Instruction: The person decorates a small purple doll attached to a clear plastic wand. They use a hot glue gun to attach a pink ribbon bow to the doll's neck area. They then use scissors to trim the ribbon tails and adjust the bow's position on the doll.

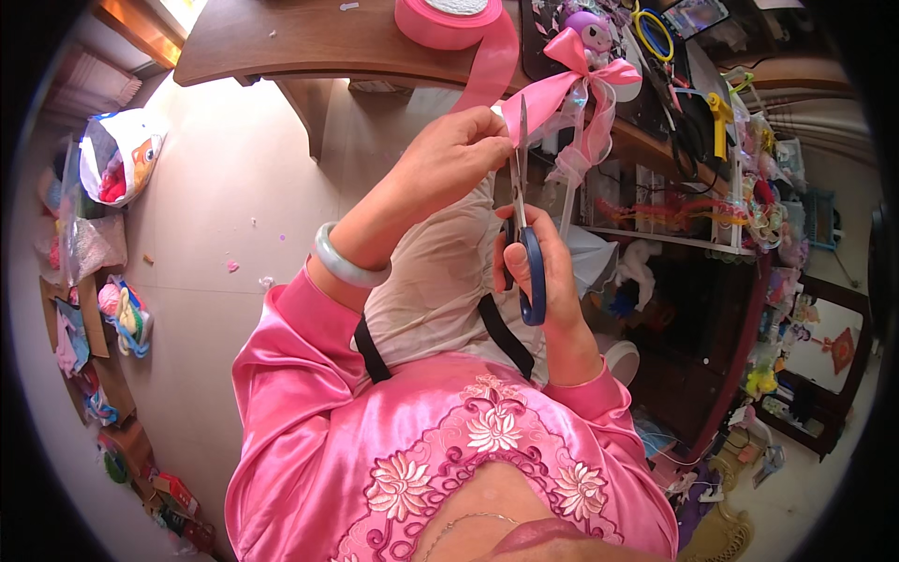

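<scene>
My left hand (453, 158) pinches a pink satin ribbon (491, 74) near the front edge of the table. The ribbon leads back to a large roll (449, 24) on the tabletop. In my right hand (541, 260) is a pair of scissors with blue handles (535, 281), blades pointing away from me. The blades lie across the ribbon beside my left fingertips, a little apart at the tips. Just beyond them a pink satin bow (577, 63) with sheer ribbon tails sits on a pale stick, below a purple-and-white character figure (588, 31).
Yellow-handled scissors (653, 35), a yellow hot glue gun (718, 126) and a phone (695, 15) lie at the right of the wooden table (316, 42). Shelves with craft supplies stand at the right. A white bag (126, 158) and open boxes are on the left.
</scene>
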`<state>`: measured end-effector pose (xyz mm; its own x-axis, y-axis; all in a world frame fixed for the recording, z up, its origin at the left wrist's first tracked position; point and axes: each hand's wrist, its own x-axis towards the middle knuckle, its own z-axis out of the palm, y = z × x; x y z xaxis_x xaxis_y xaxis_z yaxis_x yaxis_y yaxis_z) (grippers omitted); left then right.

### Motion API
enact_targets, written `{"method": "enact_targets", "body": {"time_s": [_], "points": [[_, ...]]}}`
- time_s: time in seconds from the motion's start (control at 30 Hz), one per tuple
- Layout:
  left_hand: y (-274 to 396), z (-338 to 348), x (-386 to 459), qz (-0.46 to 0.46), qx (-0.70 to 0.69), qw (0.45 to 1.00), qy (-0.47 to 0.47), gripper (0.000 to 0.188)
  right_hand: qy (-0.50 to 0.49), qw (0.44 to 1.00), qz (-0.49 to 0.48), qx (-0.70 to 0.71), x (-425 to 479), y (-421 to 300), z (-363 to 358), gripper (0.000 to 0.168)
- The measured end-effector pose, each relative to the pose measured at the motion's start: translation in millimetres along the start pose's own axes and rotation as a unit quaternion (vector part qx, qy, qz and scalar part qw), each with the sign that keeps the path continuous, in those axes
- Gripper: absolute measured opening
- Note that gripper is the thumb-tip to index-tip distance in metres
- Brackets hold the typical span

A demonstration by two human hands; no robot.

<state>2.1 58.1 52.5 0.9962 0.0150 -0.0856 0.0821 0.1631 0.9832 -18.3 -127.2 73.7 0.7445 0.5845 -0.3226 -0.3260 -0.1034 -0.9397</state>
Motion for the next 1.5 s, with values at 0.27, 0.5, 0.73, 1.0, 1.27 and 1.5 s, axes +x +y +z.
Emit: {"method": "enact_targets", "body": {"time_s": [0.27, 0.5, 0.73, 1.0, 1.27, 1.5], "points": [[4.9, -1.5, -0.4, 0.024, 0.058, 0.998, 0.014, 0.019, 0.001, 1.000, -0.009, -0.021, 0.1, 2.4, -0.5, 0.060], [5.3, 0.3, -0.8, 0.013, 0.036, 0.999, 0.025, 0.017, 0.003, 0.999, -0.021, -0.030, 0.7, 1.5, 0.6, 0.060], [1.2, 1.4, 0.5, 0.003, -0.020, 1.000, 0.020, 0.017, 0.018, 0.999, 0.003, 0.042, -2.2, 0.9, 1.9, 0.051], [-0.9, 1.8, 1.6, -0.009, -0.039, 0.999, 0.015, 0.016, 0.034, 0.998, 0.010, 0.044, -5.4, 0.7, 1.3, 0.047], [-4.4, 0.7, 1.6, -0.016, -0.059, 0.998, 0.004, 0.015, 0.049, 0.998, 0.036, -0.023, -6.7, -5.9, 0.2, 0.048], [-1.7, 2.3, -0.9, -0.026, -0.063, 0.998, -0.007, 0.014, 0.016, 0.999, 0.021, -0.023, 3.6, -11.0, -4.8, 0.048]]}}
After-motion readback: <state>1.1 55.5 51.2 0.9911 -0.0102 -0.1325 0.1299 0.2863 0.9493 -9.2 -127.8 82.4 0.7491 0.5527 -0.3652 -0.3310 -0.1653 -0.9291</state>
